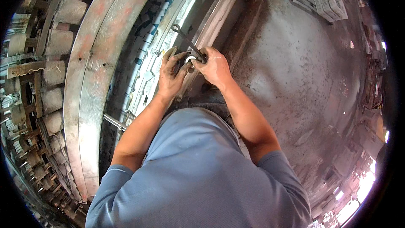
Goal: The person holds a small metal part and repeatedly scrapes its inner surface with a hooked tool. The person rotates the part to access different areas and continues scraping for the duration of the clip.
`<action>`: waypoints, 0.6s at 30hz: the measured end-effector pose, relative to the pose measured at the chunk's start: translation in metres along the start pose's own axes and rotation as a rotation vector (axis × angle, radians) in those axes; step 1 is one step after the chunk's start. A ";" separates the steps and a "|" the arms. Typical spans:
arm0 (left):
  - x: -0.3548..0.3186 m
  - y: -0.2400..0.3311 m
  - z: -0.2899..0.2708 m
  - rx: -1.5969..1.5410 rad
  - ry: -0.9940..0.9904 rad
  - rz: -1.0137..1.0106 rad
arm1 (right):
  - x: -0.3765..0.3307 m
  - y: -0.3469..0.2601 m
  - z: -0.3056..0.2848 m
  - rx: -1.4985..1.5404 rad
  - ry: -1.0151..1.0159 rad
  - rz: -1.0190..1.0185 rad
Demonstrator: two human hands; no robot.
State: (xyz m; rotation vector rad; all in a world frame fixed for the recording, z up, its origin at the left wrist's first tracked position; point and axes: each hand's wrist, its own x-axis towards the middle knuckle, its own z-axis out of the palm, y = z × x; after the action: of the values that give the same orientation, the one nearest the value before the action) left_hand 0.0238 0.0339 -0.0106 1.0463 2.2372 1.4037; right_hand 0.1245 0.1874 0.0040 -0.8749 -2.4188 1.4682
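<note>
Wrench [185, 39] lies slanted over a metal frame rail [219, 12], its lower end clamped in the right hand [215, 66]. Left hand [171, 74] curls shut around a white fitting [190, 60] beside it. Grey cylinders [59, 42] line the left; concrete floor [303, 80] right.

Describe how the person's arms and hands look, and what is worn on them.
Both forearms are bare. Short blue sleeves of a T-shirt end above the elbows. The left hand and the right hand have no gloves, and dark grime smudges the fingers. No watch or ring shows.
</note>
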 end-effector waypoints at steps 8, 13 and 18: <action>-0.002 0.005 0.013 0.064 0.093 0.011 | -0.009 0.016 0.009 0.121 0.098 -0.017; -0.003 0.007 0.013 0.127 0.109 0.041 | -0.010 0.018 0.012 0.123 0.151 -0.047; -0.005 0.003 0.015 0.134 0.115 0.010 | -0.009 0.018 0.016 0.166 0.173 -0.072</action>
State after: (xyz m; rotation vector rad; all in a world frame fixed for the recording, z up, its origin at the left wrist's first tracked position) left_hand 0.0372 0.0412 -0.0159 1.0441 2.4416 1.3664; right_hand 0.1319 0.1763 -0.0180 -0.8326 -2.1485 1.4765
